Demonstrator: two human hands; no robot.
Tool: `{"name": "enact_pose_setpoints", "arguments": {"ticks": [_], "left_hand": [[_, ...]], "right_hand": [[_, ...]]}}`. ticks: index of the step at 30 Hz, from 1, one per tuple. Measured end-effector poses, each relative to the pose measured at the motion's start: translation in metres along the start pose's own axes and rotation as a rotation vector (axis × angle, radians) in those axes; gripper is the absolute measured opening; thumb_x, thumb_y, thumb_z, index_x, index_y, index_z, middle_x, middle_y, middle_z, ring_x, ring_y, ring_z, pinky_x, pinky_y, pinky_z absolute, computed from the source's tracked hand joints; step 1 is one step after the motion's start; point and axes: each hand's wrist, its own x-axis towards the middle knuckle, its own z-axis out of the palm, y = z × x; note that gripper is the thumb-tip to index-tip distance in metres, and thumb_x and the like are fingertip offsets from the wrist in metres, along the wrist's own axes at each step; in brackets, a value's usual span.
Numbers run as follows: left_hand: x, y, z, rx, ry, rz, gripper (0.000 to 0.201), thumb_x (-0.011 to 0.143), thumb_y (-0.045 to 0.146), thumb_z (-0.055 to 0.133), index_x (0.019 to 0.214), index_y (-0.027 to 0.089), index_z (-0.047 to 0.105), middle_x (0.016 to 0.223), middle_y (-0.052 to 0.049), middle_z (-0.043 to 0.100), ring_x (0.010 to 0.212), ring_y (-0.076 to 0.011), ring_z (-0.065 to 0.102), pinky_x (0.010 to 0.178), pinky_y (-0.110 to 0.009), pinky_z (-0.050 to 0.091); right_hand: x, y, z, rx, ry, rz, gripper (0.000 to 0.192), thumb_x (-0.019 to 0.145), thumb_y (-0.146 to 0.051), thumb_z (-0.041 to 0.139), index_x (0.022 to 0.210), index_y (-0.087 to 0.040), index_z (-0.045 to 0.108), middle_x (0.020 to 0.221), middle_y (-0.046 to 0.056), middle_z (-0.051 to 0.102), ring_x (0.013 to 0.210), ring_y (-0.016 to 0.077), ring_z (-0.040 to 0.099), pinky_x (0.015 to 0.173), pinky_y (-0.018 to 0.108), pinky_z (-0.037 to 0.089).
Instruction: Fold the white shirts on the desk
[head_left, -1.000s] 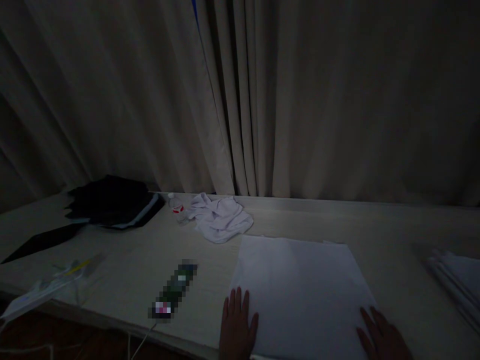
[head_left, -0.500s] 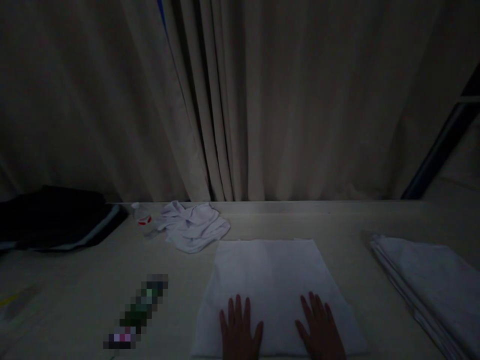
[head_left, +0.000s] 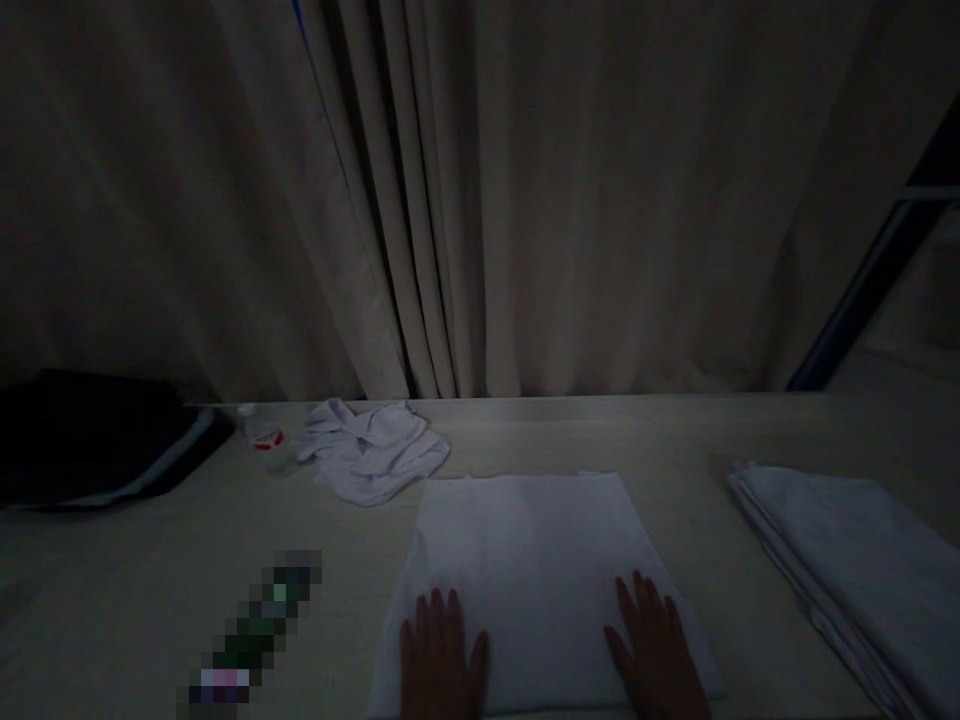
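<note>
A pale curtain (head_left: 480, 200) hangs in deep folds across the whole back of the dim scene, reaching down to the far edge of a long, light-coloured table (head_left: 150, 560). At the right end of the table lies a stack of folded white cloths (head_left: 847, 560), its layered edges facing the middle. At the far left, against the curtain, sits a dark folded garment (head_left: 90, 435) with a pale stripe along its near edge.

In the middle of the table, close to the near edge, a white cloth (head_left: 532, 560) is spread flat as a neat rectangle. Both hands rest on its near part. The left hand (head_left: 442, 660) lies palm down on the near left corner, fingers stretched out and together, gripping nothing. The right hand (head_left: 660, 650) lies palm down near the near right corner, fingers likewise extended and flat, holding nothing. The two hands are well apart.

Behind the flat cloth and to its left, a crumpled white cloth (head_left: 371, 450) lies in a loose heap, just clear of it. Just beside that heap, on its left, a small clear plastic bottle (head_left: 262, 445) with a red label lies on its side. Nearer the front, left of the left hand, sits a blurred-out dark oblong object (head_left: 255, 630) that cannot be identified.
</note>
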Motion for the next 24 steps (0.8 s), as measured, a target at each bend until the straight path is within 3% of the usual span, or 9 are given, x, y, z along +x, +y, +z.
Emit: {"name": "enact_pose_setpoints", "arguments": {"ticks": [4, 7, 10, 17, 24], "left_hand": [[-0.003, -0.047, 0.007, 0.064, 0.058, -0.002, 0.058, 0.084, 0.044, 0.033, 0.130, 0.010, 0.045, 0.138, -0.018, 0.047, 0.132, -0.0379, 0.034, 0.107, -0.057, 0.029], [-0.007, -0.062, 0.017, 0.079, 0.053, -0.023, 0.059, 0.084, 0.046, 0.033, 0.131, 0.013, 0.043, 0.139, -0.016, 0.047, 0.131, -0.0352, 0.038, 0.105, -0.056, 0.033], [-0.008, -0.059, 0.017, 0.102, 0.017, -0.032, 0.060, 0.083, 0.047, 0.034, 0.132, 0.014, 0.042, 0.141, -0.016, 0.044, 0.133, -0.0350, 0.036, 0.106, -0.055, 0.032], [-0.011, -0.050, -0.010, 0.131, -0.164, -0.058, 0.064, 0.082, 0.048, 0.032, 0.134, 0.011, 0.037, 0.144, -0.017, 0.037, 0.134, -0.0352, 0.032, 0.109, -0.052, 0.030], [-0.030, -0.046, -0.019, 0.153, -0.185, -0.073, 0.062, 0.084, 0.047, 0.029, 0.134, 0.011, 0.035, 0.145, -0.016, 0.034, 0.135, -0.0344, 0.030, 0.109, -0.052, 0.029]], "right_hand": [[-0.012, 0.045, 0.009, -0.012, 0.038, 0.036, 0.064, 0.088, -0.055, 0.027, 0.133, -0.013, 0.045, 0.143, 0.016, 0.039, 0.137, 0.0335, 0.021, 0.109, 0.057, 0.023], [-0.025, 0.064, 0.025, -0.003, 0.024, 0.073, 0.067, 0.087, -0.058, 0.026, 0.133, -0.012, 0.045, 0.142, 0.017, 0.040, 0.136, 0.0348, 0.025, 0.106, 0.057, 0.027], [-0.031, 0.065, 0.032, -0.008, -0.010, 0.096, 0.068, 0.087, -0.057, 0.024, 0.134, -0.012, 0.043, 0.144, 0.016, 0.037, 0.136, 0.0339, 0.024, 0.106, 0.055, 0.028], [-0.029, 0.058, 0.015, 0.052, -0.082, 0.125, 0.066, 0.087, -0.056, 0.023, 0.134, -0.014, 0.043, 0.142, 0.016, 0.040, 0.135, 0.0339, 0.026, 0.106, 0.056, 0.025], [-0.046, 0.062, 0.015, -0.015, -0.049, 0.116, 0.069, 0.086, -0.059, 0.026, 0.134, -0.013, 0.043, 0.143, 0.018, 0.038, 0.135, 0.0342, 0.027, 0.105, 0.054, 0.028]]}}
